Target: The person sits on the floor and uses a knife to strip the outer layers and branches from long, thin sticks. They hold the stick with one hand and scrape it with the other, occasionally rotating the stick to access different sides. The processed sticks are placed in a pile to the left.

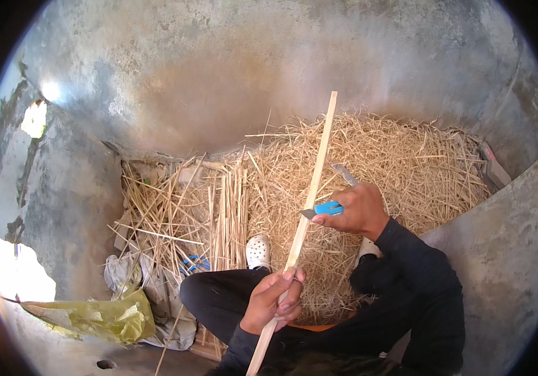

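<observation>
A: Where's the workpiece?

B: The long, straight, pale wooden strip (320, 153) slants from the lower edge up over the shavings, its far end unsupported. The left hand (274, 302) is clamped around its lower part.

A: And the right hand (362, 210)?

B: Closed on a blue-handled knife with a grey blade (328, 208); the blade lies across the strip, above the left hand. A grey, flat piece (344, 174) also juts from that fist; I can't tell whether it belongs to the knife.

A: Which step is it?

B: Shaving or trimming the strip, I'd judge. The next move calls for a firm left grip, a shallow blade angle and fingers clear of the edge.

A: Count things for me.

B: One strip in hand, one knife, two hands. One white, holed clog (258, 252) in plain view, plus a partly hidden pale shoe (368, 247). One crumpled, yellow-green plastic sheet (103, 319) at left. The thin, straw-coloured sticks (228, 216) and the heap of curly, tan shavings (400, 169) are too many and too tangled to count.
</observation>
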Available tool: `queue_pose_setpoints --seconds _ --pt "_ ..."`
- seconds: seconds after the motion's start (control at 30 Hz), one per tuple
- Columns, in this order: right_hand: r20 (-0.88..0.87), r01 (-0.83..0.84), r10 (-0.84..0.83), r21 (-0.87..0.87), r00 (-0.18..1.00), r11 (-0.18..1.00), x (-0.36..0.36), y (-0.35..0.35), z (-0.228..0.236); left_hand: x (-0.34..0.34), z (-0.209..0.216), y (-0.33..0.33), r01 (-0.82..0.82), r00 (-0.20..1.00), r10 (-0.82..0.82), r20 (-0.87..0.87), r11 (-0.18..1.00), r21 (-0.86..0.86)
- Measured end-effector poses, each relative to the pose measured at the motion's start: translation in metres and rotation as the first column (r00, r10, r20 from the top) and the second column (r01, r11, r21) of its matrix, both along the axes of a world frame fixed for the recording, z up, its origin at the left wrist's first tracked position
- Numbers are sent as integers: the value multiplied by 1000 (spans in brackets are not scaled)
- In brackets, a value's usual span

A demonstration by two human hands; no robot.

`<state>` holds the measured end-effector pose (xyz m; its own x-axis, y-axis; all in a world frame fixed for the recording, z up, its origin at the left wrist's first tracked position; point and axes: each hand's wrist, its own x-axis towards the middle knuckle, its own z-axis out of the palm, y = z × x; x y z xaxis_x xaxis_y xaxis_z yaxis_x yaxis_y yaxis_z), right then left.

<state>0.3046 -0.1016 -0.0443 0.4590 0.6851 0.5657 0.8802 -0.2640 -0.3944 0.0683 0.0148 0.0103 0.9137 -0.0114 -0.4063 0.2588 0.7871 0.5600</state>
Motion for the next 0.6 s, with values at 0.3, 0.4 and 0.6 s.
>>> queue_pose_setpoints --seconds 0.3,0.4,0.6 --pt "-28 167 -170 -92 985 982 33 -5 -9 -17 -3 -6 43 999 -44 -9 998 -47" --pt "16 172 -172 2 985 985 26 -4 -10 -19 0 -10 47 999 -47 -4 998 -35" --pt "210 215 -202 -42 957 976 87 -22 -6 -27 8 -18 122 992 -122 -28 992 25"
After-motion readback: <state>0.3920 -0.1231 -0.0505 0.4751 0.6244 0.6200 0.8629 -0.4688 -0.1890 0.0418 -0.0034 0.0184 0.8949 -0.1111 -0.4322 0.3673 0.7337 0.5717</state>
